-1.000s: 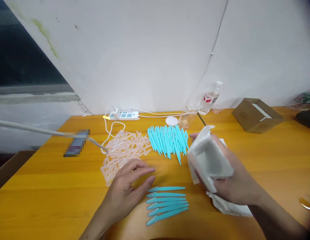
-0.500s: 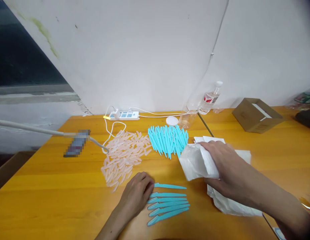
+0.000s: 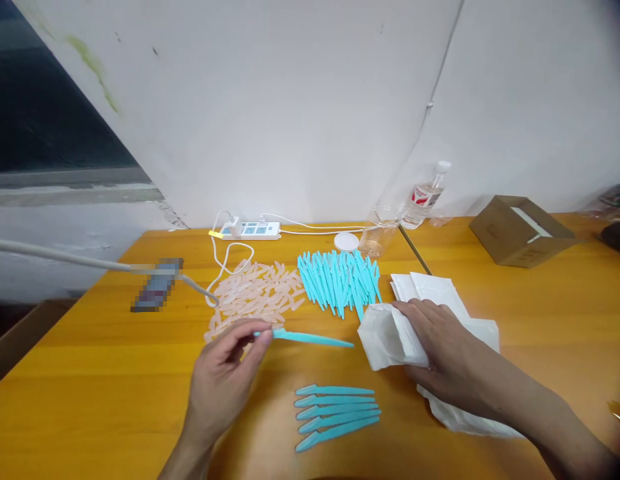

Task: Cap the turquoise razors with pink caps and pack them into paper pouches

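Note:
My left hand (image 3: 223,380) pinches a turquoise eyebrow razor (image 3: 313,338) by its head end, the handle pointing right toward a white bag. That white bag (image 3: 390,337) is gripped by my right hand (image 3: 440,347), its mouth gaping to the left. Below them, several more turquoise razors (image 3: 337,412) lie in a row on the table. Behind, a heap of turquoise razors (image 3: 340,280) spreads beside a pile of small translucent pink caps (image 3: 260,290). Under my right forearm are more flat white bags (image 3: 483,330).
A power strip (image 3: 255,231) with white cables lies by the wall. Near it are a round white lid (image 3: 347,241), a clear container (image 3: 377,233) and a water bottle (image 3: 424,197). An open cardboard box (image 3: 520,230) stands right, a phone (image 3: 157,287) left.
My left hand has lifted the top razor of the row and moved it up and left, off the table. The bag in my right hand has shifted slightly down.

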A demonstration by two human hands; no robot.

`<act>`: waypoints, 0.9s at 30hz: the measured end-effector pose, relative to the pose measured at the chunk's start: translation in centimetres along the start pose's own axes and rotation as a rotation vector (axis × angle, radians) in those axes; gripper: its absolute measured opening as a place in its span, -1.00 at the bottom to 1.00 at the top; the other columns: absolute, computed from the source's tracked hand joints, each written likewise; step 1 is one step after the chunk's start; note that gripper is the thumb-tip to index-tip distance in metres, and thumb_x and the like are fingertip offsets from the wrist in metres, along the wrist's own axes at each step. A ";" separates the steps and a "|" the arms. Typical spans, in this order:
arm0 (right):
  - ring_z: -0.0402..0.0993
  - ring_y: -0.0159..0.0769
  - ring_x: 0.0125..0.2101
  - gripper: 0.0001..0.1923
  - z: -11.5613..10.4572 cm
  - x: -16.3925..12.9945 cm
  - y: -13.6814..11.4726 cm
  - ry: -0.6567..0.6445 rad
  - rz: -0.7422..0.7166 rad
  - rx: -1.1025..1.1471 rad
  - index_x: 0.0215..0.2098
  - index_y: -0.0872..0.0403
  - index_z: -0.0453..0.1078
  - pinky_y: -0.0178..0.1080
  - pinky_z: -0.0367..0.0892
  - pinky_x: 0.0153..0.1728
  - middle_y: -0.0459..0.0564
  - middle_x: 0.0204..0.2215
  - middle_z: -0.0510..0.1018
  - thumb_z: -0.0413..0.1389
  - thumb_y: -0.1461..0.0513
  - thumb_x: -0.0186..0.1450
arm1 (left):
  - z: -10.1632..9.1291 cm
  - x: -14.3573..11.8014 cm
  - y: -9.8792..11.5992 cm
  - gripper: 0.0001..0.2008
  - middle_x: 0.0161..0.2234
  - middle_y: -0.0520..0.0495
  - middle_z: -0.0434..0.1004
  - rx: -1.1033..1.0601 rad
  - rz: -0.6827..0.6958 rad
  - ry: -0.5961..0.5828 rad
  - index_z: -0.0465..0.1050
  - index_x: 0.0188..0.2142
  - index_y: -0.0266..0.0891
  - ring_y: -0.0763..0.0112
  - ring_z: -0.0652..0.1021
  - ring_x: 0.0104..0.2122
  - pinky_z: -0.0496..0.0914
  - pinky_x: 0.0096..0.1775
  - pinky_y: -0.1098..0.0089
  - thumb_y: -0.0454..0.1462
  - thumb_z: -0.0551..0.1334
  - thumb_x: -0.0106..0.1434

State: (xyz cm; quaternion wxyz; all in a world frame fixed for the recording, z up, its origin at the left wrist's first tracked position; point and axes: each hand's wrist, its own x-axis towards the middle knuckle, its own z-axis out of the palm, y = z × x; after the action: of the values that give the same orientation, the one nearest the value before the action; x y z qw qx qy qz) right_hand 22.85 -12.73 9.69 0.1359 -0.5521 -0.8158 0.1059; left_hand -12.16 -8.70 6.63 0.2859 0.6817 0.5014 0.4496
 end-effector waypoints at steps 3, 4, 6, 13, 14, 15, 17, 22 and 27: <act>0.43 0.00 -0.10 -0.44 -0.4 1.0 -1.2 -0.018 -0.025 0.050 0.12 -0.04 0.22 0.05 0.34 -0.09 0.07 -0.09 0.49 0.14 0.33 0.16 | -0.2 1.2 2.7 -0.92 -0.24 -0.01 0.60 0.012 0.165 0.085 0.55 -0.18 -0.15 0.43 0.57 -0.29 0.47 -0.24 0.43 -0.32 0.30 0.34; 0.42 0.00 -0.08 -0.45 -0.7 1.4 -1.8 -0.018 -0.037 0.068 0.11 -0.04 0.22 0.06 0.34 -0.08 0.08 -0.08 0.48 0.14 0.34 0.16 | 0.3 1.5 3.7 -0.90 -0.25 0.00 0.61 0.018 0.233 0.056 0.55 -0.18 -0.14 0.44 0.56 -0.29 0.46 -0.25 0.44 -0.35 0.30 0.33; 0.41 -0.01 -0.08 -0.49 -1.4 2.1 -3.2 -0.013 -0.072 0.120 0.07 -0.03 0.23 0.03 0.35 -0.09 0.09 -0.06 0.47 0.14 0.35 0.16 | 1.6 2.0 5.6 -0.83 -0.25 0.00 0.62 0.030 0.391 -0.058 0.55 -0.13 -0.13 0.43 0.56 -0.28 0.45 -0.23 0.42 -0.39 0.29 0.34; 0.43 -0.14 -0.20 -0.54 -4.2 2.7 -5.3 0.020 -0.028 0.296 0.02 -0.03 0.24 -0.13 0.41 -0.23 0.05 -0.10 0.46 0.20 0.31 0.18 | 2.3 0.9 4.3 -0.70 -0.04 -0.15 0.54 0.016 0.459 -0.232 0.47 0.13 -0.02 0.21 0.51 -0.04 0.40 -0.02 0.17 -0.18 0.14 0.46; 0.43 -0.15 -0.21 -0.53 -4.5 2.5 -5.1 0.021 -0.007 0.302 0.02 -0.04 0.23 -0.14 0.41 -0.24 0.04 -0.10 0.46 0.20 0.31 0.17 | 2.1 0.4 3.0 -0.74 -0.10 -0.12 0.55 0.061 0.383 -0.281 0.53 0.06 -0.02 0.24 0.52 -0.09 0.41 -0.06 0.21 -0.21 0.17 0.44; 0.43 -0.16 -0.22 -0.52 -4.7 2.3 -4.9 0.023 0.006 0.305 0.01 -0.04 0.23 -0.14 0.41 -0.25 0.03 -0.10 0.46 0.21 0.31 0.15 | 2.1 -0.1 1.6 -0.79 -0.15 -0.10 0.56 0.131 0.308 -0.373 0.57 -0.02 -0.02 0.25 0.53 -0.13 0.42 -0.10 0.25 -0.22 0.22 0.41; 0.43 -0.14 -0.22 -0.51 -5.0 1.9 -4.6 0.033 0.008 0.298 0.01 -0.06 0.21 -0.11 0.42 -0.23 0.03 -0.10 0.45 0.21 0.30 0.14 | 2.5 -1.3 -1.0 -0.84 -0.19 -0.07 0.58 0.284 0.183 -0.556 0.62 -0.11 -0.03 0.25 0.54 -0.17 0.41 -0.13 0.26 -0.21 0.29 0.35; 0.41 -0.10 -0.17 -0.56 -5.0 1.6 -4.5 0.048 -0.005 0.204 0.01 -0.06 0.20 -0.06 0.40 -0.18 0.06 -0.08 0.43 0.17 0.28 0.19 | 3.7 -3.4 -3.8 -0.88 -0.19 -0.05 0.57 0.381 0.095 -0.669 0.64 -0.22 -0.06 0.26 0.54 -0.16 0.38 -0.11 0.27 -0.25 0.29 0.34; 0.39 -0.02 -0.12 -0.56 -3.6 1.2 -3.7 0.023 -0.028 0.022 0.05 0.01 0.23 -0.03 0.33 -0.14 0.11 -0.10 0.45 0.11 0.30 0.20 | 3.7 -3.8 -4.1 -0.82 -0.16 -0.09 0.54 0.330 0.146 -0.645 0.59 -0.18 -0.11 0.27 0.53 -0.14 0.40 -0.11 0.30 -0.28 0.18 0.41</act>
State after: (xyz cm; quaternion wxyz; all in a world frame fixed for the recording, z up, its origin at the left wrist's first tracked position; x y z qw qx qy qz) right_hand 20.44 -12.94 14.44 0.1531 -0.5403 -0.8205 0.1066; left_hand -10.90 -10.69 0.34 0.2825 0.8594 0.4013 0.1437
